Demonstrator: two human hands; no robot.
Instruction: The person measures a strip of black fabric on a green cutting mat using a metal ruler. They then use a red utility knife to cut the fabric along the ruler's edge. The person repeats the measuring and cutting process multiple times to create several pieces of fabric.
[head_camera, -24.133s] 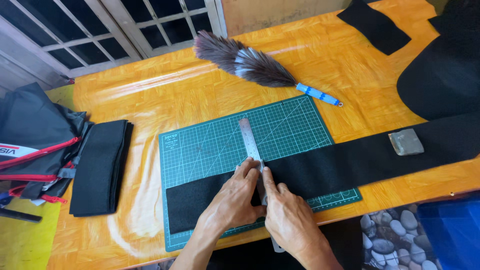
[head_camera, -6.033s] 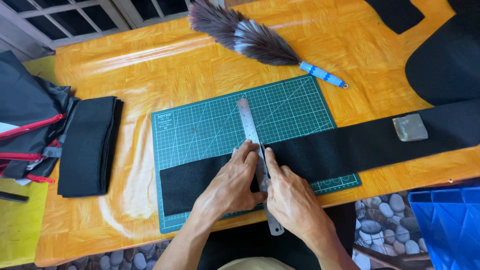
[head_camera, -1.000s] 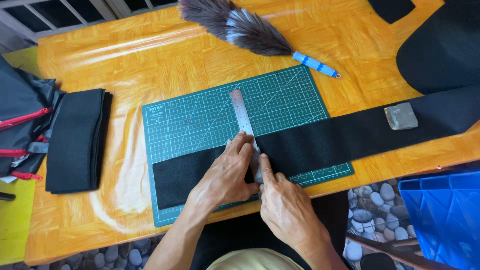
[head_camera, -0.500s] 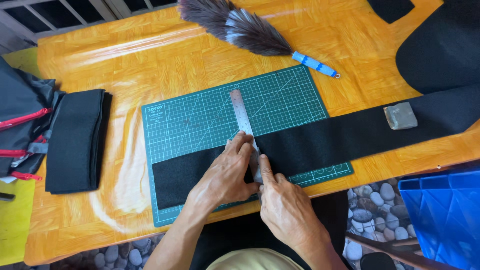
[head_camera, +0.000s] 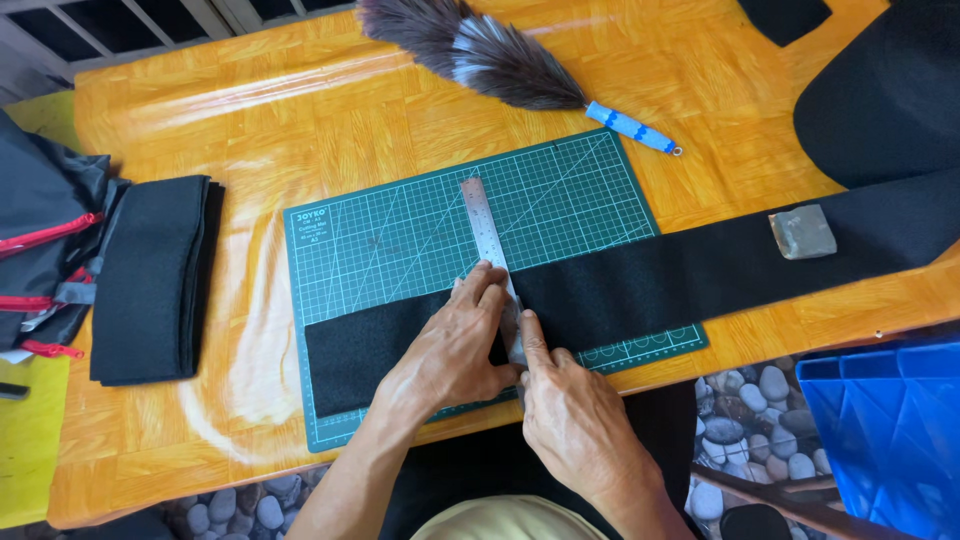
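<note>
A long black fabric strip lies across a green cutting mat on the orange wooden table. A steel ruler lies across the strip, pointing away from me. My left hand presses down on the ruler and on the fabric to its left. My right hand is curled at the ruler's right edge, its index finger stretched along the metal. Whatever it holds is hidden under the fingers.
A small grey block rests on the strip at the right. A feather duster with a blue handle lies at the back. Folded black fabric and a black bag sit left; a blue crate stands lower right.
Both hands, the ruler and the strip keep their places over the last second. Only the view has shifted slightly.
</note>
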